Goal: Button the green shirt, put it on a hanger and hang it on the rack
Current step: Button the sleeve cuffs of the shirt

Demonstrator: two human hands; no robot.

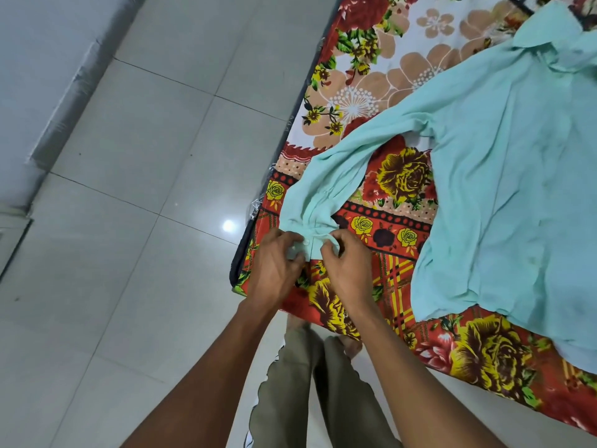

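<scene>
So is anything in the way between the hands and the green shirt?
No, nothing is in the way. The left hand and the right hand already pinch the cuff of the green shirt, which lies spread on the flowery bedsheet. No hanger or rack can be made out.

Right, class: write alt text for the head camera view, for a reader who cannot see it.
Both hands, the left hand and the right hand, pinch the cuff of a pale green shirt around its small white button. The shirt lies spread on a floral bedsheet at the bed's corner, above a grey tiled floor.
</scene>
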